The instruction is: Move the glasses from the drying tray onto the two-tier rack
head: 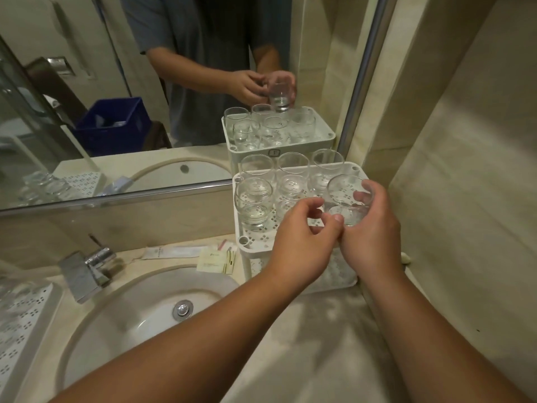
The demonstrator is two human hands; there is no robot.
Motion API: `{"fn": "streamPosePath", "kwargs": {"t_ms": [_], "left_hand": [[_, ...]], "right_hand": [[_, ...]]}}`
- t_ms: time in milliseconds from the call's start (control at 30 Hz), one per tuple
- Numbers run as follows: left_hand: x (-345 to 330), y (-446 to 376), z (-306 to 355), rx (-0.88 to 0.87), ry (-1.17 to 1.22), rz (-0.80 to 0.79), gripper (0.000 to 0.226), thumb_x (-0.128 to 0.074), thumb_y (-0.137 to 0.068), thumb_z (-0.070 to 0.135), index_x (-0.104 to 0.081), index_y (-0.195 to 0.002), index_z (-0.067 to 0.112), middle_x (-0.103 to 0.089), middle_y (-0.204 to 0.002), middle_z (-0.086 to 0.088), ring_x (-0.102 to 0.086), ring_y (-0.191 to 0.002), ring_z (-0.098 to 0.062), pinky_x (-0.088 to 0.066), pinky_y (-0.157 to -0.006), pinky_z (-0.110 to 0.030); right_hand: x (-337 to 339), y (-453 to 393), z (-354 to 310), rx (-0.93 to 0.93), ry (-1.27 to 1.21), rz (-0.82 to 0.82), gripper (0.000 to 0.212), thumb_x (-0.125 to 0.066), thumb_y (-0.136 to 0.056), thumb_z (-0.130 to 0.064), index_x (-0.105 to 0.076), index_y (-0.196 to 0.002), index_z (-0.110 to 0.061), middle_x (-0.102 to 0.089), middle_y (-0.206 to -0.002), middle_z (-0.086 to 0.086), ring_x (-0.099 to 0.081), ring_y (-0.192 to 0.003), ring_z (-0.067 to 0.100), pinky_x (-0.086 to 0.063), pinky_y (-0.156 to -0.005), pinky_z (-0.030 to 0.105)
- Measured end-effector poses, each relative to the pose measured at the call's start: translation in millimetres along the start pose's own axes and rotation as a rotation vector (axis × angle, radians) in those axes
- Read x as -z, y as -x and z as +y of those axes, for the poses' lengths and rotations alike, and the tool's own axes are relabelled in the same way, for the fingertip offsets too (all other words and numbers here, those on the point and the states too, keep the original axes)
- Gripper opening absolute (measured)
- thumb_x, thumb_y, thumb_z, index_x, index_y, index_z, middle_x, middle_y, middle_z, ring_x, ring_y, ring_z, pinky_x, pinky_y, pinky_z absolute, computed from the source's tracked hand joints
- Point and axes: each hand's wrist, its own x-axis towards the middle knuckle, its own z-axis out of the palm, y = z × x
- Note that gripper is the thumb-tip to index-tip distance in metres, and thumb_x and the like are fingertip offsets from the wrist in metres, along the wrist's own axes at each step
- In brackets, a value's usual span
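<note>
Bathroom counter, pale marble-look stone. White plastic two-tier rack (243, 241) stands at the back right corner, against the mirror (116, 82).

Top tier: five clear round drinking glasses (253, 203) standing upright on the perforated shelf. Three along the back, two nearer the front at left and middle. Some look doubled through the glass, so the count is of those plainly standing. A sixth clear glass (348, 199) is held above the front right part of that tier, tilted slightly, not set down as far as can be seen.

Right hand (370, 228): fingers curled round the far side of the held glass, thumb on the near side by its base. Left hand (299, 231): fingers loosely curled, thumb and forefinger close together just beside the glass base; whether they touch the glass cannot be told.

Lower tier: mostly hidden behind the two hands; contents cannot be told.

White perforated drying tray (20, 321) at the far left edge, well apart from the rack. Clear glasses (14, 289) on it, blurred; number cannot be told.

Between them: one oval white sink (139, 312) with one chrome tap (87, 269). Two or three small paper sachets (216, 261) lie on the counter just left of the rack.
</note>
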Motion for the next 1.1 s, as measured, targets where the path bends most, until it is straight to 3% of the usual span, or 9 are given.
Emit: {"fn": "streamPosePath", "kwargs": {"t_ms": [100,200,367,433,533,600,667,733,1100], "left_hand": [[-7,-7,0,0.011,-0.038,-0.013,0.054,-0.061,-0.086,0.044,-0.053,-0.136,0.025,-0.064,-0.11,0.014,-0.064,-0.076,0.003,-0.056,-0.075,-0.028],[-11,-14,-3,0.059,-0.04,-0.027,0.056,-0.061,-0.088,0.041,-0.049,-0.141,0.029,-0.062,-0.114,0.018,-0.067,-0.086,0.001,-0.06,-0.083,-0.038],[-14,-18,-2,0.12,-0.028,-0.033,0.068,-0.061,-0.085,0.036,-0.041,-0.149,0.026,-0.055,-0.14,0.009,-0.063,-0.118,-0.018,-0.054,-0.097,-0.047],[-13,-20,-2,0.144,0.013,-0.042,0.07,-0.061,-0.082,0.034,-0.043,-0.148,0.024,-0.054,-0.141,0.008,-0.068,-0.111,-0.019,-0.058,-0.089,-0.044],[-12,-23,1,0.161,0.054,-0.059,0.073,-0.058,-0.075,0.034,-0.047,-0.146,0.022,-0.056,-0.135,0.01,-0.074,-0.087,-0.017,-0.059,-0.061,-0.032],[-13,-24,2,0.161,0.028,-0.073,0.074,-0.057,-0.074,0.035,-0.047,-0.146,0.022,-0.058,-0.128,0.013,-0.075,-0.087,-0.018,-0.062,-0.069,-0.039],[-14,-24,1,0.167,-0.009,-0.088,0.078,-0.058,-0.072,0.037,-0.045,-0.148,0.022,-0.056,-0.137,0.011,-0.07,-0.108,-0.021,-0.057,-0.092,-0.048],[-14,-26,0,0.176,-0.044,-0.096,0.08,-0.058,-0.072,0.038,-0.044,-0.149,0.021,-0.05,-0.148,0.007,-0.062,-0.122,-0.022,-0.051,-0.102,-0.049],[-9,-28,-5,0.134,-0.152,-0.179,0.073,-0.058,-0.086,0.035,-0.033,-0.154,0.026,-0.043,-0.153,0.01,-0.069,-0.108,-0.018,-0.055,-0.095,-0.038]], "right_hand": [[-3,-11,7,-0.019,0.024,-0.019,0.082,-0.085,-0.07,-0.039,-0.039,-0.137,-0.029,-0.058,-0.124,-0.011,-0.055,-0.105,0.012,-0.041,-0.082,0.029],[-6,-22,12,-0.022,0.085,-0.062,0.084,-0.085,-0.07,-0.036,-0.04,-0.139,-0.026,-0.052,-0.135,-0.003,-0.052,-0.117,0.017,-0.037,-0.088,0.027],[-13,-40,13,-0.056,0.112,-0.15,0.091,-0.088,-0.063,-0.044,-0.041,-0.139,-0.027,-0.05,-0.128,-0.001,-0.047,-0.102,0.01,-0.036,-0.08,0.027],[-15,-45,14,-0.067,0.115,-0.163,0.09,-0.088,-0.062,-0.044,-0.042,-0.138,-0.026,-0.052,-0.124,-0.001,-0.049,-0.101,0.012,-0.036,-0.079,0.027],[-19,-52,17,-0.084,0.12,-0.171,0.086,-0.087,-0.063,-0.042,-0.044,-0.136,-0.026,-0.053,-0.121,-0.004,-0.053,-0.104,0.015,-0.037,-0.079,0.028],[-22,-55,19,-0.088,0.123,-0.177,0.083,-0.087,-0.064,-0.039,-0.045,-0.135,-0.026,-0.054,-0.117,-0.004,-0.057,-0.104,0.017,-0.038,-0.077,0.028],[-25,-57,20,-0.092,0.123,-0.183,0.081,-0.086,-0.064,-0.038,-0.046,-0.134,-0.026,-0.054,-0.114,-0.005,-0.058,-0.102,0.017,-0.038,-0.075,0.027],[-27,-57,20,-0.103,0.127,-0.192,0.08,-0.085,-0.064,-0.037,-0.046,-0.133,-0.028,-0.056,-0.114,-0.004,-0.058,-0.102,0.019,-0.039,-0.075,0.028],[-31,-45,16,-0.034,0.231,-0.177,0.083,-0.078,-0.077,-0.037,-0.031,-0.144,-0.025,-0.055,-0.135,0.003,-0.056,-0.117,0.027,-0.049,-0.087,0.042]]}}
